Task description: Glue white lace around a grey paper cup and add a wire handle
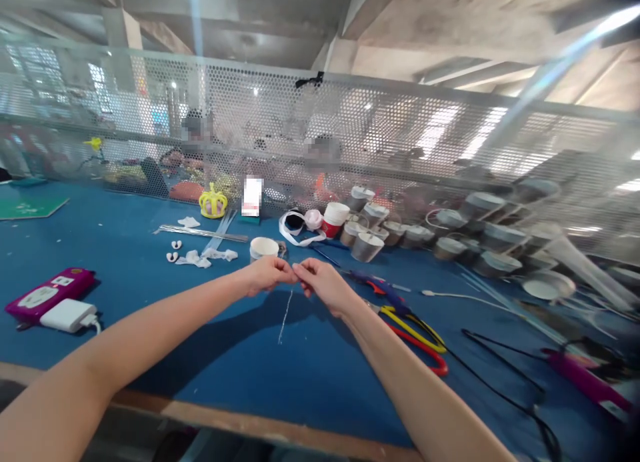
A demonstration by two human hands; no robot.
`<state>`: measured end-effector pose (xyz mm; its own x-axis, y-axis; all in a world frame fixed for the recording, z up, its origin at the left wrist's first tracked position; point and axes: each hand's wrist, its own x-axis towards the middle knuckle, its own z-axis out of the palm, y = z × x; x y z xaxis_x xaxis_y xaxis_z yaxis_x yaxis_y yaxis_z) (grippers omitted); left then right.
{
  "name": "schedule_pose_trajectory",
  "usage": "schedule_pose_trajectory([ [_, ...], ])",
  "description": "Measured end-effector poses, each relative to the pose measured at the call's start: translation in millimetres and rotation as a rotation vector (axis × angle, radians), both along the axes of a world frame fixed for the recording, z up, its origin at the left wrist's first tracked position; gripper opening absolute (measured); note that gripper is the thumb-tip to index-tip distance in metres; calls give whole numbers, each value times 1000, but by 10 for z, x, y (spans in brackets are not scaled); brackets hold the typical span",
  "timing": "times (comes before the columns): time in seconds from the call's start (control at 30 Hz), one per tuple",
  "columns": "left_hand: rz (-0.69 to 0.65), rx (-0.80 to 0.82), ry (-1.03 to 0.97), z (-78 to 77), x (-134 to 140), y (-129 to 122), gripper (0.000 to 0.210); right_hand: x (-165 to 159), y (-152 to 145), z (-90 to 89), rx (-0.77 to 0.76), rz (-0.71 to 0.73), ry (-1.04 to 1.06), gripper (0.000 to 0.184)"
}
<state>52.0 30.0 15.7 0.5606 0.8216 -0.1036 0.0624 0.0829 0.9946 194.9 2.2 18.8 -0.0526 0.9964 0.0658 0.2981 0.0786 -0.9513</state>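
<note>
Above the middle of the blue table, my left hand (269,275) and my right hand (324,285) meet at the fingertips, both closed in a pinch. A thin, whitish, twisted-looking strand (285,319) hangs down from between them towards the tabletop. The fingers hide its upper end, and its material is too fine to make out. Just behind my left hand stands a white-rimmed cup (264,249). Beyond it lie thin silvery rods (205,233) and crumpled white ribbon pieces (195,259).
To the right lie red-handled and yellow-handled tools (415,329), with black cables around them. Several grey buckets (367,247) crowd the back right. A purple power strip (55,292) with a white charger (69,315) is at left. A perforated metal screen (260,102) runs behind.
</note>
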Motion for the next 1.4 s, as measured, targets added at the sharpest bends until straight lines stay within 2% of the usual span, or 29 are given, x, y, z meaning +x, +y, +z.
schedule_pose_trajectory([
  [0.13, 81, 32, -31, -99, 15, 20, 25, -76, 47, -45, 43, -61, 29, 25],
  [0.33, -33, -88, -145, -250, -27, 50, 32, -60, -59, -108, -12, 36, 169, 29],
  [0.57, -190, -175, -220, -213, -129, 15, 38, -14, -106, -50, -168, 216, 300, 32],
  [0.7, -237, -185, -211, -192, -149, -20, 38, -45, -112, -61, -158, 218, 282, 30],
  [1.07, -97, -45, -134, -218, -123, 1, 30, -53, -46, -167, -91, 88, 219, 34],
  [1.4, -155, -101, -188, -253, -140, 5, 29, -33, -99, -75, -151, 186, 324, 33],
])
